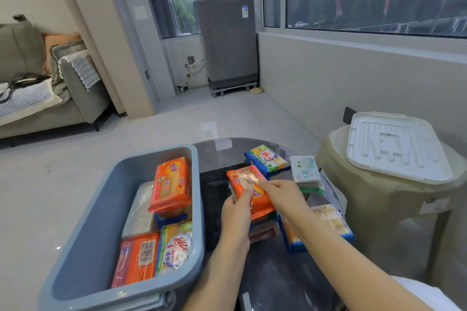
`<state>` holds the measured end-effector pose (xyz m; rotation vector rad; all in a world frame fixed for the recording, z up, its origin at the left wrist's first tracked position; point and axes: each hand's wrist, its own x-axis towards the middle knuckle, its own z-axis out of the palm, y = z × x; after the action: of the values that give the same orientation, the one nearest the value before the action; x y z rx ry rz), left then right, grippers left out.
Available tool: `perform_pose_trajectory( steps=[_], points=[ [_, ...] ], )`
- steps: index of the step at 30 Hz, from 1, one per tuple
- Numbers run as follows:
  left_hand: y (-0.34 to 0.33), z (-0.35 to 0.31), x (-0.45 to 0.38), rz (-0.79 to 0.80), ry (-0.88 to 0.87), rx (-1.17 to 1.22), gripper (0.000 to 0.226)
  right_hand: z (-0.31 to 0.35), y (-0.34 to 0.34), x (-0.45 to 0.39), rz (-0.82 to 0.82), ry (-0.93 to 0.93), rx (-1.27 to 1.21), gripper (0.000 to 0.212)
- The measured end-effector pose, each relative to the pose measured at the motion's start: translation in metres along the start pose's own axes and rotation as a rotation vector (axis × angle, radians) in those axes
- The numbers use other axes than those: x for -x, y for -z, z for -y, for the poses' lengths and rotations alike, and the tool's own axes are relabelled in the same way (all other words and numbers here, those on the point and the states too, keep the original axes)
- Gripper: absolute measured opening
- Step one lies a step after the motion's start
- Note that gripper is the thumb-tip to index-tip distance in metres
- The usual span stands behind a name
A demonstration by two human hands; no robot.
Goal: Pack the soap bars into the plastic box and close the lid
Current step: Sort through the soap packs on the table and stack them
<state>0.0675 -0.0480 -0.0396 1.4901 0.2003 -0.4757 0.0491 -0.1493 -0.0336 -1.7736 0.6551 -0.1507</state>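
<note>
A blue-grey plastic box (83,222) stands open at the left of the dark glass table (219,156). Inside it lie several wrapped soap packs, among them an orange one (170,184) and a blue-yellow one (175,247). Both hands grip one orange soap pack (246,178) above the pile on the table: my left hand (237,209) holds its near left edge, my right hand (283,193) its right side. More soap lies around: a blue-yellow pack (267,159), a white-green bar (304,168) and a blue-edged pack (328,222). The white lid (394,146) rests on a beige stool at right.
The beige plastic stool (394,212) stands close to the table's right edge. A grey sofa (38,98) is far left, a grey appliance (227,43) by the windows at the back. Pale tiled floor lies between them.
</note>
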Motion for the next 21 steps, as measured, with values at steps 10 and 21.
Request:
perform_pose_trajectory(
  steps=[10, 21],
  points=[
    [-0.011, -0.02, 0.049, 0.092, -0.174, 0.12, 0.044, 0.018, 0.043, 0.047, -0.022, 0.114, -0.253, 0.014],
    [0.046, -0.084, 0.092, 0.194, -0.212, 0.093, 0.052, 0.078, 0.032, 0.1, 0.077, 0.346, -0.313, 0.018]
  ],
)
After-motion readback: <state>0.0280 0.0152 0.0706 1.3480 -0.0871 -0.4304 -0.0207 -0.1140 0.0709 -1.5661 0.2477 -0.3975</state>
